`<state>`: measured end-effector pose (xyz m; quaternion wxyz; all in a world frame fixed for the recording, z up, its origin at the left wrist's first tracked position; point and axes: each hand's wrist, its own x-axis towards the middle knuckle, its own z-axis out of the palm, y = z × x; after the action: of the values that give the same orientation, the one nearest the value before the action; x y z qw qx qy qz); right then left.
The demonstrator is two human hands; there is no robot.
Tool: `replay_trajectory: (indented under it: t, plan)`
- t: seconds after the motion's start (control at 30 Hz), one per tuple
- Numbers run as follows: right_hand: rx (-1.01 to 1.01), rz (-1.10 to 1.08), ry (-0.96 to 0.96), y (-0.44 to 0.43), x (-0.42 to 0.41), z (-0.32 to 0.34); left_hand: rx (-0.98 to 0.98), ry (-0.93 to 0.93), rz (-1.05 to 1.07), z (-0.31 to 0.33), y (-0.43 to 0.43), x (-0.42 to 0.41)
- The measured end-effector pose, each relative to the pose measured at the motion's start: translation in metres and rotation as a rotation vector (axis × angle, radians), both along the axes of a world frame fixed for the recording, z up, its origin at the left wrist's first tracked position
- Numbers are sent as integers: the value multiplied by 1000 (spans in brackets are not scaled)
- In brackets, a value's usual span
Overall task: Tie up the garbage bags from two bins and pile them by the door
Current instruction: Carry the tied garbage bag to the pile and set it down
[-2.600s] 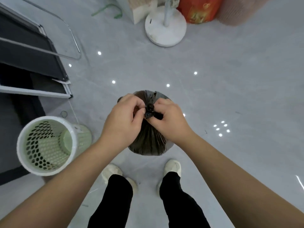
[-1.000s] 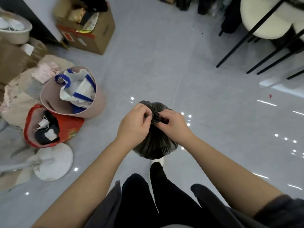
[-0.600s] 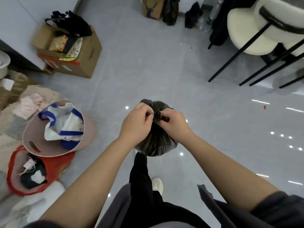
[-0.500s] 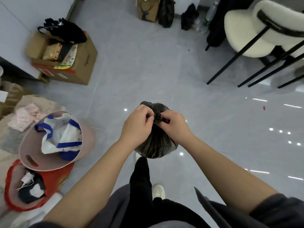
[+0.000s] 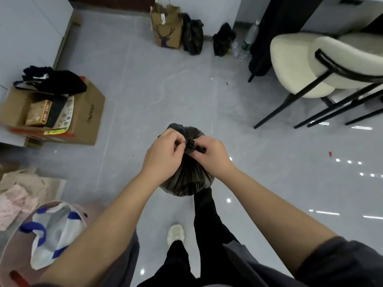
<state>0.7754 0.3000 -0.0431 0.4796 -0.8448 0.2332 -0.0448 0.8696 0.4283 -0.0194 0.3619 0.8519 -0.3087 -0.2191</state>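
Head view, looking down at a grey glossy floor [image 5: 155, 90]. The black garbage bag [image 5: 186, 179] is mid-frame, held up in the air in front of the person and clear of the floor. Its bulging bottom hangs in front of the forward leg in black trousers. The neck is gathered into a tight knot [image 5: 189, 145] on top.

The left hand [image 5: 163, 156] has its fingers curled and pinches the plastic on the knot's left side. The right hand [image 5: 213, 157] is curled too, thumb and fingers pinching a short tail of plastic that sticks out on the knot's right. Both hands are on the knot, knuckles close together, forearms bare.

One white shoe [image 5: 175, 234] is on the floor below the bag.

- **Left:** an open cardboard box [image 5: 91, 117] beside a white cabinet, with small packets inside and black fabric [image 5: 56, 81] draped on top.
- **Lower left:** a pink bin [image 5: 12, 264] with a white-and-blue bag [image 5: 53, 230] stuffed in it, and pale cloth heaped behind.
- **Far wall:** a brown paper bag [image 5: 165, 32] with a deer print and a black bag [image 5: 192, 36] touching its right side. A smaller black bundle [image 5: 223, 39] is a bit further right, with a clear plastic bottle [image 5: 249, 37] next to it.
- **Upper right:** a cream chair [image 5: 294, 63] on thin black legs.
- **Far right:** a tiny red scrap [image 5: 330, 154] on the floor.
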Motion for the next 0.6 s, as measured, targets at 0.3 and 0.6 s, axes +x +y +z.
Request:
replay_trajectory:
  t: [0.3, 0.6]
  plan:
    - [-71, 125, -10, -132, 108, 10, -64, -23, 67, 10, -119, 95]
    - [-165, 195, -49, -223, 201, 1, -75, -6, 50, 8, -203, 191]
